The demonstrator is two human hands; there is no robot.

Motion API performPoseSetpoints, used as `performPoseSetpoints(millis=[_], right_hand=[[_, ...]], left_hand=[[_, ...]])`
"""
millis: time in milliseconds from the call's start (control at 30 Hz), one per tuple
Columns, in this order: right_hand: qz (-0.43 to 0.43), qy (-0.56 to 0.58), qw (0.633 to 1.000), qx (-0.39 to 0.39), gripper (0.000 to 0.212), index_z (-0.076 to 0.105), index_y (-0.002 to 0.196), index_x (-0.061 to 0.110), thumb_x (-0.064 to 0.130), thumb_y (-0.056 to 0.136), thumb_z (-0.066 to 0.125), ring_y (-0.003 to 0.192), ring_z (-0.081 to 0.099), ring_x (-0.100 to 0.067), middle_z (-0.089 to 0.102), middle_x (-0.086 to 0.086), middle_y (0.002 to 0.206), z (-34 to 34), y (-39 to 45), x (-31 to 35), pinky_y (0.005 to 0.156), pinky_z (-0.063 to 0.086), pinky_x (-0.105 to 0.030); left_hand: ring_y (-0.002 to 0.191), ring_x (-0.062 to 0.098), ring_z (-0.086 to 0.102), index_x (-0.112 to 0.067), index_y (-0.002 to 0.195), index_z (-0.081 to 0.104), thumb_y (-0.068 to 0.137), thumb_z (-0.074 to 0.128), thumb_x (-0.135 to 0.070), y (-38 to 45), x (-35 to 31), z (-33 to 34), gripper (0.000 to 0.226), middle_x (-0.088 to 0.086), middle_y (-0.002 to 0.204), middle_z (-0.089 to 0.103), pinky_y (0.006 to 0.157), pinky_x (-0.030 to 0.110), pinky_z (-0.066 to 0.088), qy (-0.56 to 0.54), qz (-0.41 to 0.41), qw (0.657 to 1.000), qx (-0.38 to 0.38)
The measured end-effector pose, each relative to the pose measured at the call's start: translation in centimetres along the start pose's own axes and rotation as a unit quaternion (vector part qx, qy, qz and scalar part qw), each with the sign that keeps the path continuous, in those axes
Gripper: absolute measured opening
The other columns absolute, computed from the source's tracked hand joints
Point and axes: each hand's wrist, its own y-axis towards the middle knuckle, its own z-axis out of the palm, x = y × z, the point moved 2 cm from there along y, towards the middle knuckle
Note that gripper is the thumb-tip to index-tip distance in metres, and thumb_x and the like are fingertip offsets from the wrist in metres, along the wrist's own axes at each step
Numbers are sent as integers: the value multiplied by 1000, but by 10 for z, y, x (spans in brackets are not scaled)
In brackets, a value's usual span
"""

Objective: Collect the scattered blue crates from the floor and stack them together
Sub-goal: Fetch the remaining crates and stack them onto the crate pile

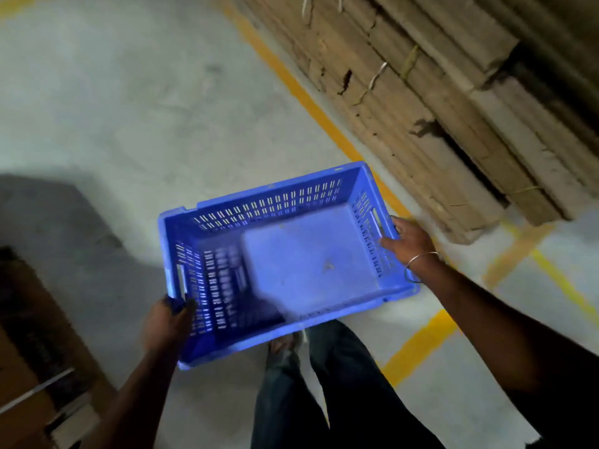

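One blue plastic crate (308,257) with slotted walls and an empty floor is held up in front of me, above the grey concrete floor and tilted a little. My left hand (167,322) grips its near-left end by the handle slot. My right hand (410,241), with a thin metal bangle on the wrist, holds the right end wall at its handle slot. No other blue crate is in view. My legs and one foot show just below the crate.
A tall stack of bundled flat cardboard (437,102) fills the upper right behind a yellow floor line (311,102). More yellow lines (418,345) cross the floor at lower right. A brown cardboard box (29,351) stands at the lower left edge.
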Motion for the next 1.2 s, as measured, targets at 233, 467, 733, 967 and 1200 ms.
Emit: performPoseSetpoints(millis=[233, 467, 733, 967, 1200], right_hand=[[-2, 103, 990, -92, 78, 43, 146, 20, 12, 76, 75, 123, 54, -16, 56, -1, 138, -120, -156, -65, 105, 44, -38], [61, 240, 953, -177, 71, 53, 137, 10, -3, 70, 73, 111, 58, -17, 63, -8, 126, -189, -298, -157, 89, 41, -23], [103, 331, 893, -289, 50, 65, 108, 33, 15, 63, 77, 90, 67, -23, 73, -1, 102, -269, -376, -323, 88, 53, -42], [185, 340, 842, -376, 35, 64, 106, 26, 13, 75, 73, 78, 68, -27, 72, -7, 89, -347, -454, -444, 72, 53, -35], [270, 345, 784, -439, 52, 61, 123, 21, 19, 74, 76, 87, 67, -29, 70, -9, 99, -397, -493, -551, 82, 54, -38]], left_hand=[[80, 46, 64, -6, 76, 52, 70, 49, -49, -101, -99, -54, 44, 28, 83, 65, 64, 41, 41, 53, 184, 982, 4], [86, 43, 63, -10, 76, 54, 74, 51, -51, -189, -198, -40, 41, 23, 85, 66, 69, 41, 44, 127, 317, 940, 23], [87, 36, 66, -16, 82, 63, 74, 57, -48, -306, -349, 71, 33, 12, 81, 67, 68, 35, 42, 215, 428, 874, 80], [99, 37, 65, -9, 108, 68, 79, 61, -45, -448, -447, 211, 46, 20, 106, 70, 76, 37, 44, 227, 486, 831, 144], [96, 34, 67, -12, 107, 70, 80, 67, -45, -553, -524, 344, 43, 18, 103, 72, 79, 37, 50, 248, 511, 797, 206]])
